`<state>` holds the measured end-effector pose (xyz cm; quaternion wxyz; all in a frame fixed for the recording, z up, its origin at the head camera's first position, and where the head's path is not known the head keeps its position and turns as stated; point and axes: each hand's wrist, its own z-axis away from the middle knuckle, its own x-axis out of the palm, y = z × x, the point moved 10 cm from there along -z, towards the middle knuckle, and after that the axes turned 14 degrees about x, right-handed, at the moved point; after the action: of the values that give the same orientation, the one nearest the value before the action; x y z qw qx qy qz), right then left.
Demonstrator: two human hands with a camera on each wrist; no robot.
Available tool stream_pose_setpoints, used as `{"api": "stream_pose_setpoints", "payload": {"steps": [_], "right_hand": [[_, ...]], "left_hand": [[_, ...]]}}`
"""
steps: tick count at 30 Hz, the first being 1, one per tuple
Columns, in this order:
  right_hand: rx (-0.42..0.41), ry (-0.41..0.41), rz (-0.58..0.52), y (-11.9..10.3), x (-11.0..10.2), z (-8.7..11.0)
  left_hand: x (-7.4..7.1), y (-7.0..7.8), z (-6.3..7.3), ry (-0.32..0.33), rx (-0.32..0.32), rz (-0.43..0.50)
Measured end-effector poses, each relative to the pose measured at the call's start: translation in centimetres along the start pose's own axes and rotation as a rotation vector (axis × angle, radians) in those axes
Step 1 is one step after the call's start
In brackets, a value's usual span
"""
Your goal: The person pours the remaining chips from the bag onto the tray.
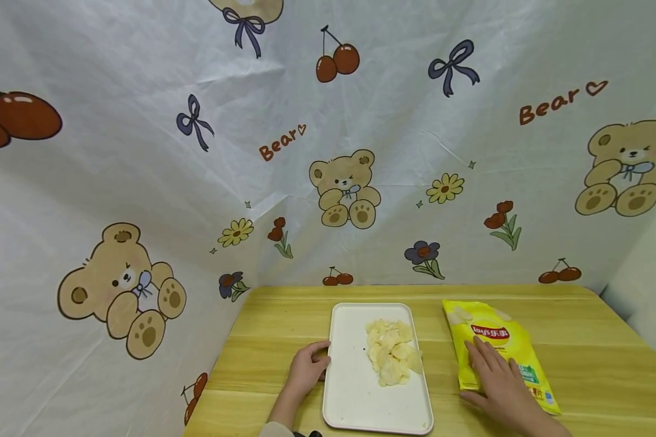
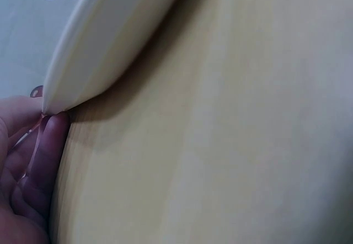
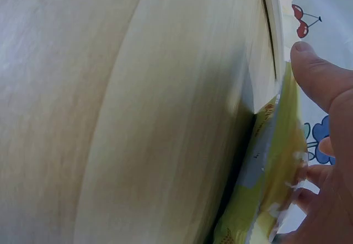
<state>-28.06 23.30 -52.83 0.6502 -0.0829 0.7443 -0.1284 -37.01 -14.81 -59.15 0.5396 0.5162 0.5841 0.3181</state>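
A white rectangular tray lies on the wooden table, with a heap of potato chips toward its right side. My left hand is at the tray's left edge, and in the left wrist view its digits pinch the tray's rim. To the right lies a yellow bag of potato chips with a red logo. My right hand rests over the bag's lower part, fingers extended and thumb out to the side. The right wrist view shows the bag beneath those fingers.
The wooden table extends right of the bag and left of the tray. Behind and to the left hangs a white sheet printed with bears, cherries, bows and flowers. A few crumbs lie on the tray.
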Motion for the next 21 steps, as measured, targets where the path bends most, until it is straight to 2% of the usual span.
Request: {"api": "stream_pose_setpoints", "payload": {"steps": [14, 21], "right_hand": [[-0.048, -0.018, -0.011, 0.1, 0.8, 0.5], [-0.026, -0.128, -0.017, 0.7, 2.2, 0.5]], "left_hand": [[0.0, 0.0, -0.1, -0.006, -0.012, 0.003], [0.0, -0.1, -0.1, -0.008, -0.013, 0.004]]}}
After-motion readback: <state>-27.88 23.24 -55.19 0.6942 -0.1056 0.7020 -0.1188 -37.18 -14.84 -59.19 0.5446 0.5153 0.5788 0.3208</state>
